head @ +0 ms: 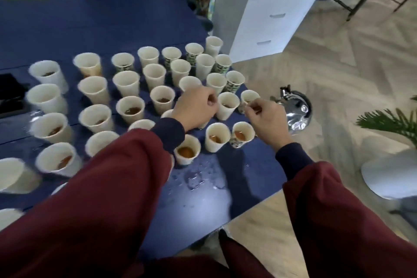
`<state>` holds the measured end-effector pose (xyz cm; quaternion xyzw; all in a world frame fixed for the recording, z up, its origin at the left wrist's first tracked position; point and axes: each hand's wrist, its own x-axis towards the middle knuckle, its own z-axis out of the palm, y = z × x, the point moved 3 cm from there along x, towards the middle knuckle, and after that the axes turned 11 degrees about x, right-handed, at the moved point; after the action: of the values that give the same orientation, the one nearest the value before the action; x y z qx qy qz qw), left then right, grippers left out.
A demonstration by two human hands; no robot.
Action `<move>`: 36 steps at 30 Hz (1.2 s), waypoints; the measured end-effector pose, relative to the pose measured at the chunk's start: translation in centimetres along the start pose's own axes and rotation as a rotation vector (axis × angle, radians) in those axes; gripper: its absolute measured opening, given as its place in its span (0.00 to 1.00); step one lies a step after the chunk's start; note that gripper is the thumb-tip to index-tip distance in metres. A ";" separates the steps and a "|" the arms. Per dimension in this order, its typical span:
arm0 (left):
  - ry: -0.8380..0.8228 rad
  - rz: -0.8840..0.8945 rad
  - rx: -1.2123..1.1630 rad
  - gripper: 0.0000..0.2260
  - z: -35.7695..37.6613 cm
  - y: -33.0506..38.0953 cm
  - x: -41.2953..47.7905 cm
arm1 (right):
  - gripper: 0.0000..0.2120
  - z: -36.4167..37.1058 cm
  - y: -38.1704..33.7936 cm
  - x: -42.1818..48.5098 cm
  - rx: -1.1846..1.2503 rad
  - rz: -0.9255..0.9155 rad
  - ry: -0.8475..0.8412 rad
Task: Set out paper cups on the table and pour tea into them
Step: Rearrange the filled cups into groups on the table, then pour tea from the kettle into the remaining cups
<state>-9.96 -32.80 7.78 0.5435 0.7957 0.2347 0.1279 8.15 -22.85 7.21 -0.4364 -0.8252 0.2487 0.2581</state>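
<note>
— Why does the person lean over the right corner of the tabletop (112, 25)?

— The cups (127, 83) stand there in tight rows, rims almost touching, and many already hold tea (186, 152). The right hand (267, 119) has a narrow grip, thumb and forefinger pinching the near rim of the edge cup (249, 96), likely to nudge it into line. The left hand (195, 106) hovers curled over the middle cups; whether its grip holds anything cannot be told.

— And what is around it?

— The kettle (296, 113) sits on the floor, just beside that corner. Drops (196, 178) wet the near cloth. The crowding is the obstacle: a sleeve could tip a cup.
</note>
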 end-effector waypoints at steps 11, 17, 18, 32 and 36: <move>-0.090 -0.088 -0.040 0.03 11.5 10.7 12.5 | 0.16 -9.4 23.1 14.2 -0.089 0.338 -0.227; -0.143 -0.115 -0.039 0.01 15.4 12.5 16.7 | 0.25 -9.5 30.7 18.7 -0.075 0.606 -0.261; -0.152 -0.119 -0.033 0.00 15.9 12.6 17.1 | 0.27 -9.1 31.7 19.0 -0.057 0.643 -0.288; -0.164 -0.255 -0.032 0.02 17.0 11.9 19.6 | 0.30 -7.1 36.8 20.8 0.234 0.724 -0.298; -0.152 -0.241 -0.030 0.01 17.1 12.3 19.8 | 0.14 -7.0 36.1 21.3 0.315 0.706 -0.290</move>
<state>0.32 -6.80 0.50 0.4582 0.8396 0.1875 0.2233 23.70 14.42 -6.12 -0.6083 -0.6044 0.5044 0.1016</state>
